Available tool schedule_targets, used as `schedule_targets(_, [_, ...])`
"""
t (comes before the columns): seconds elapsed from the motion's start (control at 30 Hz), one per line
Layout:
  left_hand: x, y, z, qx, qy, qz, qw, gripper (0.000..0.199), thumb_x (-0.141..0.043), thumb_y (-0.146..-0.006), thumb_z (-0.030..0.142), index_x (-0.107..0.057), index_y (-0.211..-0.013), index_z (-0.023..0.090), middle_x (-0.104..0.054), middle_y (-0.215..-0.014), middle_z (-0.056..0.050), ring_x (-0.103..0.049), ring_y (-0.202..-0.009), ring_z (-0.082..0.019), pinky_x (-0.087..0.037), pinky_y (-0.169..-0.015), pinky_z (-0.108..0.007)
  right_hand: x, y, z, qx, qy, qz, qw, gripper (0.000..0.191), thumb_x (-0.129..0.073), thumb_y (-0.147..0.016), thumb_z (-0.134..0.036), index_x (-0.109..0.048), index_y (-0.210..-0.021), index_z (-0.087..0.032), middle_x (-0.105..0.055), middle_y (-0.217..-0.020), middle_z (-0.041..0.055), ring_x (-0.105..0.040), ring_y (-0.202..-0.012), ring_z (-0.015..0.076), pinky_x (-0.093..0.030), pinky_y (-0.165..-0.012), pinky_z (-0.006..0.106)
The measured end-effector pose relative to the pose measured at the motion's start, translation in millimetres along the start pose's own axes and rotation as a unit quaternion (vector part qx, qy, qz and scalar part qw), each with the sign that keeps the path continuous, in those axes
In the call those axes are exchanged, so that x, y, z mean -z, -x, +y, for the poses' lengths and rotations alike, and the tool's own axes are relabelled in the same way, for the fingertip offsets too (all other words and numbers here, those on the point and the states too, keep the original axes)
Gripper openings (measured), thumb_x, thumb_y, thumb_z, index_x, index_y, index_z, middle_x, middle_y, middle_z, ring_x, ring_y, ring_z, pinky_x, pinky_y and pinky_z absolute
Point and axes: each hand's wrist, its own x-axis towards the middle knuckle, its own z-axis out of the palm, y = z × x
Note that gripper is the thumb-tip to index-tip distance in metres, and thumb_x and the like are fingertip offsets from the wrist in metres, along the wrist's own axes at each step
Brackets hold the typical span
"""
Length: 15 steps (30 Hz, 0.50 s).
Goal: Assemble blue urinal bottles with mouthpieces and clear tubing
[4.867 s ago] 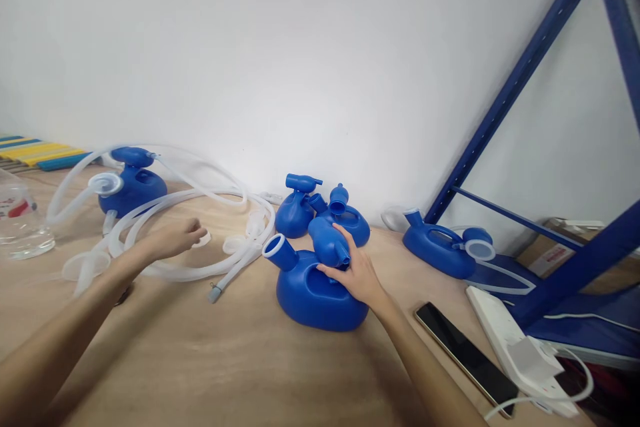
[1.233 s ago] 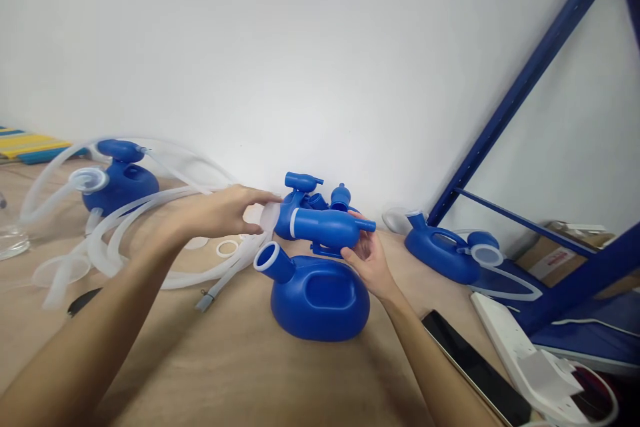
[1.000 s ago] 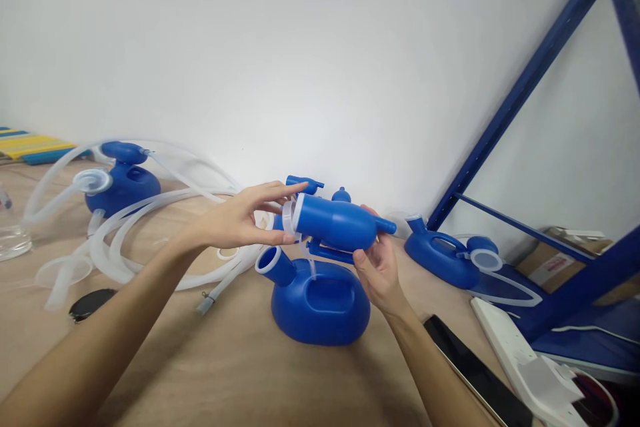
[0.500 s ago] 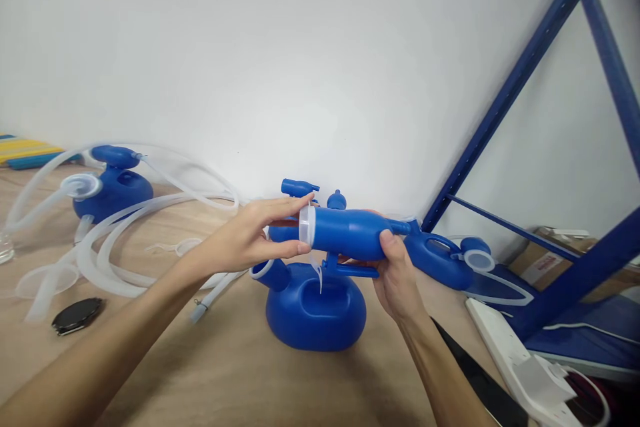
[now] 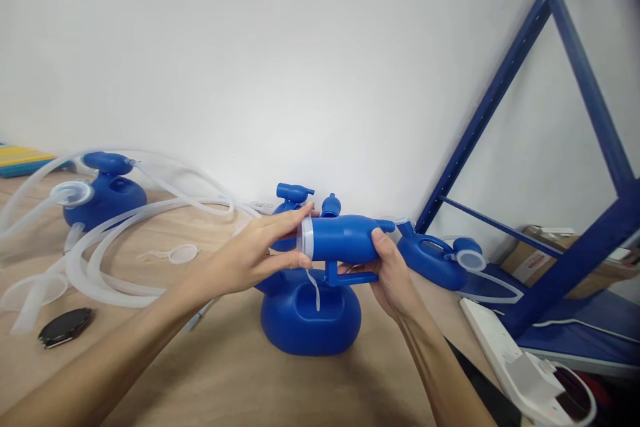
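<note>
My right hand (image 5: 393,273) grips a blue bottle-shaped plastic piece (image 5: 345,238) near its narrow spout end, so that it lies level in the air. At its wide left end sits a translucent white cap (image 5: 305,239), with a thin strap hanging below. Thumb and fingers of my left hand (image 5: 265,243) press around that cap's edge. Under the held piece runs a blue bar-like bracket (image 5: 350,277). Just below stands a blue plastic jug (image 5: 310,327) with a recessed handle; its neck is partly hidden behind my left hand.
Another blue jug (image 5: 107,200) with coiled clear tubing (image 5: 83,267) stands at the left. A loose translucent cap (image 5: 183,253) and a black round object (image 5: 65,327) lie nearby. Further blue jugs (image 5: 433,260) stand behind. At the right are a white power strip (image 5: 493,340) and blue shelf frame (image 5: 487,93).
The held piece has dropped slightly towards the jug, now covering more of its neck. Both hands keep their hold at the cap and spout ends. The view has shifted a little.
</note>
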Motion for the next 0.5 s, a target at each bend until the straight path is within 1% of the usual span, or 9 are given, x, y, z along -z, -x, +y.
schedule_targets(0.07, [-3.8, 0.0, 3.0, 0.008, 0.044, 0.001, 0.999, 0.08, -0.077, -0.086, 0.038, -0.043, -0.157, 0.031, -0.063, -0.144, -0.011, -0.064, -0.127, -0.032, -0.057, -0.1, -0.042, -6.9, 3.2, 0.9, 0.0, -0.004, -0.036, 0.999, 0.075, -0.072, -0.078, -0.075, -0.059, -0.126, -0.019, -0.078, -0.083, 0.0072, -0.076, -0.065, 0.0281, -0.064, -0.059, 0.041])
schedule_targets(0.1, [-6.7, 0.1, 4.9, 0.016, 0.06, 0.014, 0.998, 0.08, -0.078, -0.084, 0.037, -0.044, -0.156, 0.03, -0.066, -0.14, -0.011, -0.065, -0.124, -0.032, -0.056, -0.1, -0.042, -12.0, 5.4, 2.5, -0.004, -0.011, -0.052, 0.999, 0.078, -0.072, -0.078, -0.074, -0.056, -0.133, -0.021, -0.078, -0.087, 0.0072, -0.077, -0.068, 0.0286, -0.064, -0.06, 0.041])
schedule_targets(0.17, [-13.7, 0.6, 9.4, 0.031, 0.1, 0.081, 0.991, 0.066, -0.074, -0.086, 0.041, -0.054, -0.148, 0.027, -0.071, -0.131, -0.011, -0.066, -0.121, -0.032, -0.053, -0.103, -0.043, -23.9, 10.2, 7.9, -0.015, -0.037, -0.072, 0.997, 0.086, -0.072, -0.08, -0.073, -0.046, -0.145, -0.023, -0.079, -0.092, 0.007, -0.078, -0.073, 0.0298, -0.065, -0.063, 0.042])
schedule_targets(0.23, [-20.5, 1.6, 14.6, 0.038, 0.168, 0.157, 0.972, 0.05, -0.06, -0.093, 0.052, -0.064, -0.134, 0.023, -0.071, -0.129, -0.011, -0.063, -0.124, -0.033, -0.049, -0.109, -0.047, -34.8, 14.8, 14.7, -0.027, -0.064, -0.081, 0.994, 0.09, -0.07, -0.082, -0.073, -0.038, -0.151, -0.023, -0.079, -0.093, 0.0071, -0.079, -0.075, 0.0306, -0.065, -0.065, 0.044])
schedule_targets(0.3, [-25.4, 3.3, 20.0, 0.036, 0.219, 0.196, 0.955, 0.055, -0.046, -0.095, 0.061, -0.066, -0.129, 0.023, -0.069, -0.133, -0.011, -0.057, -0.132, -0.035, -0.043, -0.115, -0.05, -41.7, 18.2, 20.7, -0.029, -0.075, -0.086, 0.993, 0.091, -0.069, -0.084, -0.071, -0.034, -0.153, -0.023, -0.079, -0.092, 0.0072, -0.079, -0.075, 0.0307, -0.065, -0.066, 0.045])
schedule_targets(0.33, [-27.0, 4.4, 22.7, 0.03, 0.222, 0.204, 0.953, 0.058, -0.042, -0.095, 0.063, -0.066, -0.13, 0.023, -0.067, -0.137, -0.01, -0.054, -0.136, -0.036, -0.04, -0.117, -0.052, -43.4, 19.4, 22.9, -0.027, -0.077, -0.091, 0.993, 0.09, -0.068, -0.085, -0.071, -0.034, -0.153, -0.022, -0.079, -0.09, 0.007, -0.079, -0.074, 0.0308, -0.065, -0.068, 0.046])
schedule_targets(0.4, [-29.5, 7.6, 28.1, 0.007, 0.188, 0.219, 0.958, 0.06, -0.041, -0.096, 0.067, -0.065, -0.133, 0.026, -0.064, -0.143, -0.007, -0.047, -0.143, -0.037, -0.034, -0.121, -0.053, -44.1, 21.3, 25.2, -0.021, -0.08, -0.092, 0.992, 0.09, -0.067, -0.085, -0.071, -0.034, -0.153, -0.022, -0.079, -0.087, 0.0065, -0.079, -0.073, 0.0311, -0.065, -0.069, 0.046])
schedule_targets(0.43, [-30.6, 9.6, 30.9, -0.013, 0.161, 0.227, 0.96, 0.06, -0.042, -0.096, 0.068, -0.065, -0.134, 0.028, -0.063, -0.144, -0.005, -0.044, -0.145, -0.037, -0.031, -0.123, -0.054, -43.6, 22.2, 25.2, -0.019, -0.081, -0.091, 0.992, 0.09, -0.067, -0.085, -0.072, -0.035, -0.153, -0.023, -0.079, -0.089, 0.0068, -0.079, -0.074, 0.0314, -0.065, -0.069, 0.047])
schedule_targets(0.5, [-32.9, 14.2, 37.1, -0.054, 0.104, 0.241, 0.964, 0.059, -0.043, -0.095, 0.07, -0.067, -0.133, 0.031, -0.062, -0.145, -0.003, -0.039, -0.148, -0.037, -0.023, -0.127, -0.055, -41.7, 24.1, 23.9, -0.018, -0.078, -0.086, 0.993, 0.09, -0.067, -0.083, -0.074, -0.038, -0.152, -0.025, -0.079, -0.1, 0.0086, -0.079, -0.081, 0.0324, -0.066, -0.071, 0.047])
